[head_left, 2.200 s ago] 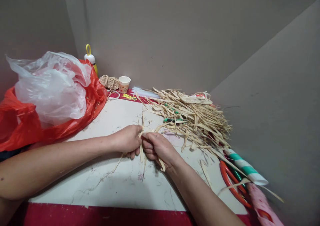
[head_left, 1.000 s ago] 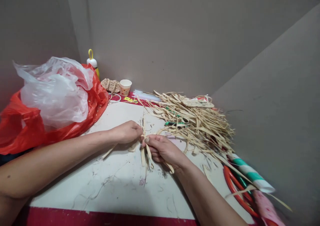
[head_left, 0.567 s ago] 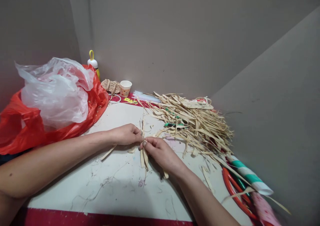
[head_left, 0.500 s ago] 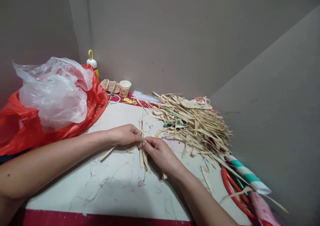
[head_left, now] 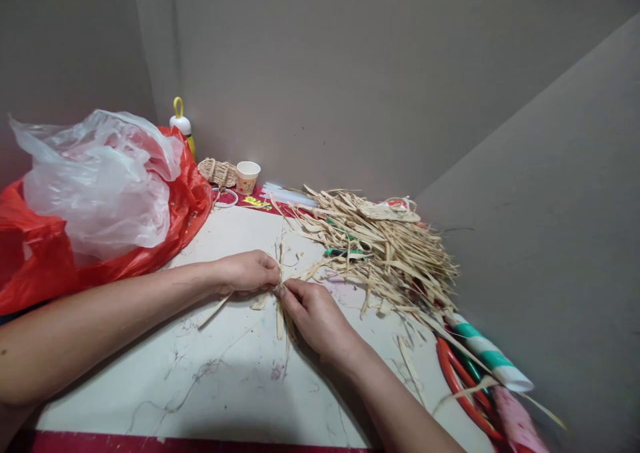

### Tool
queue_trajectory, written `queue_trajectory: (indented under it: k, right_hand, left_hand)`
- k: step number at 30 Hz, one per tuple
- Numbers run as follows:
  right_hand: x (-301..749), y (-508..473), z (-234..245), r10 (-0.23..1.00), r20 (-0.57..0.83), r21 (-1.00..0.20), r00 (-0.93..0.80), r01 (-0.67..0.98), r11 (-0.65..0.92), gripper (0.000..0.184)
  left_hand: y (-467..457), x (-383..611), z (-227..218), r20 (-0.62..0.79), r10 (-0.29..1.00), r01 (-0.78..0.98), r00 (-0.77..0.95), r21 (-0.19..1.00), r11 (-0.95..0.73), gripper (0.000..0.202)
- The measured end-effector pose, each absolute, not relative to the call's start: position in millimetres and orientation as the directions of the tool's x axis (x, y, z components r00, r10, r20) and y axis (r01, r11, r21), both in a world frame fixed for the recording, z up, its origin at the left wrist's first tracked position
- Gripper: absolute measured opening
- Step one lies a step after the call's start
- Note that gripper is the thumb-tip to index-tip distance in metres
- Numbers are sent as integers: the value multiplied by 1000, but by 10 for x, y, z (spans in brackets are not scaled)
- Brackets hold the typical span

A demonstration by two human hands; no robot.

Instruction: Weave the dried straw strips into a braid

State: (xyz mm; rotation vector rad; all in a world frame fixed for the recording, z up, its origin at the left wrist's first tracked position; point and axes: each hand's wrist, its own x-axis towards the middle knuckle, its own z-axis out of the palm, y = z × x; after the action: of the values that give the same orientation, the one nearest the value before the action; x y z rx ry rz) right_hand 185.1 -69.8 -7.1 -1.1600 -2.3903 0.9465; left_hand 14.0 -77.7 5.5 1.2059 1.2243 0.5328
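1. Straw-coloured strips [head_left: 280,323] were between the 2 hands, mid-worktop [head_left: 225,386].
2. Left grip [head_left: 250,271] was closed, pinching the strips from the left.
3. Right grip [head_left: 314,311] was closed on them too, thumb foremost, just beside the left.
4. Far right lay a dry heap [head_left: 405,243]; far left, a red bag [head_left: 194,193] sat beneath clear plastic [head_left: 100,196].

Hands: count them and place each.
2: the left hand, pinching the pale strips from the left, and the right hand, pinching them from the right, over the white board.
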Motion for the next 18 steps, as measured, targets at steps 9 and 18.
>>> queue_trajectory:
  k: [9, 18]
  right_hand:
    - [1947, -587, 123, 824, -141, -848, -549, 496, 185, 27]
    - [1787, -873, 53, 848, -120, -855, -516, 488, 177, 28]
  left_hand:
    - [-787, 154, 46, -350, 880, 201, 320, 933, 298, 22]
    - [-824, 238, 47, -282, 936, 123, 210, 957, 261, 14]
